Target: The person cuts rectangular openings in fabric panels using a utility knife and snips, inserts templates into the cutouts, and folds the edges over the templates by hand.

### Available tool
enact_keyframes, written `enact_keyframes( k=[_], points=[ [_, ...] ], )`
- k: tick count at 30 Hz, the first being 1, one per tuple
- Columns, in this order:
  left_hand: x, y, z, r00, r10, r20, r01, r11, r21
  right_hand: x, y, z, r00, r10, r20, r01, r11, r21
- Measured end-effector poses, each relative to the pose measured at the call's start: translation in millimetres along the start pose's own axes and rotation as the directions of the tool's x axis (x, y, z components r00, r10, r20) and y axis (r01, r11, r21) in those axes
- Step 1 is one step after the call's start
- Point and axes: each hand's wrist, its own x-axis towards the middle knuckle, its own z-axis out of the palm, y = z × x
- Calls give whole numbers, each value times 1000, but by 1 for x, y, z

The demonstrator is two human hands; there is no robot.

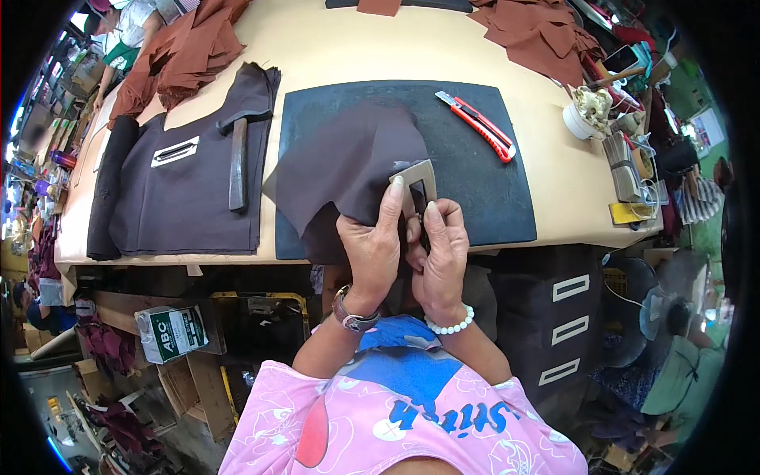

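Note:
Both hands are raised at the near edge of a black cutting mat [483, 206]. My left hand [370, 249] pinches a dark brown fabric piece [348, 158], its thumb on a beige rectangular frame [421, 172] at the fabric's right edge. My right hand [443, 261] is closed at the lower end of that frame, thumb and fingers pressed together around its dark slot. The fingers hide part of the frame. A red utility knife [480, 129] with its blade showing lies on the mat. Left of the mat, a hammer [238, 158] rests on stacked dark fabric panels [198, 206].
Reddish-brown fabric piles [186, 59] lie at the table's far left and far right. A white cup [582, 121] and a holder with tools stand at the right edge. Dark fabric with several beige-framed slots [570, 289] hangs below the table. Another person [131, 36] is at far left.

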Motion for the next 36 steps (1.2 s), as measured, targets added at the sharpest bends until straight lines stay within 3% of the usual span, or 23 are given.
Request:
enact_keyframes(
  k=[4,5,7,8,10,11,12,15,18,21,24,27,28,31,33,34,35,36],
  points=[
    [19,-17,-10,996,-90,-4,91,995,43,7,-27,-11,989,131,72,-120,983,-141],
    [23,-18,-12,992,-122,5,122,992,10,12,-35,-20,998,35,47,-14,922,-386],
    [32,-23,-21,975,-216,42,217,976,-22,30,-47,-47,932,-348,107,294,548,-783],
    [35,-26,-24,972,-230,57,232,972,-37,39,-57,-54,881,-449,152,295,267,-918],
    [37,-28,-27,961,-263,87,269,961,-68,63,-61,-89,783,-530,326,289,-155,-945],
    [38,-28,-26,963,-254,89,260,963,-69,69,-63,-102,779,-482,400,278,-306,-910],
    [38,-28,-25,966,-246,85,252,965,-72,71,-65,-105,779,-418,468,269,-450,-851],
    [35,-30,-28,955,-278,102,285,956,-69,69,-61,-93,716,-432,548,288,-532,-796],
    [32,-27,-27,942,-313,124,321,946,-54,57,-60,-53,698,-397,596,585,-163,-794],
    [30,-22,-23,947,-290,141,296,955,-22,56,-54,-28,546,-294,784,766,-204,-610],
    [27,-22,-24,954,-255,159,248,967,67,65,-47,-22,436,-248,865,823,-280,-495],
    [25,-22,-22,974,-176,143,164,982,92,69,-50,-15,421,-243,874,841,-256,-477],
    [25,-22,-21,981,-142,135,131,988,86,69,-51,-13,429,-236,872,840,-250,-481],
    [28,-18,-26,943,-269,194,273,962,9,71,-52,-8,557,-208,804,799,-129,-587],
    [29,-18,-27,927,-306,215,313,950,0,73,-54,-2,835,-79,545,543,286,-790],
    [29,-18,-27,919,-324,226,333,943,-5,76,-55,1,914,40,403,342,458,-821],
    [29,-18,-28,914,-341,220,355,935,-25,84,-50,-4,894,41,447,363,519,-774],
    [30,-18,-28,909,-358,215,375,926,-45,88,-44,-6,855,-145,498,512,391,-765]
  ],
)
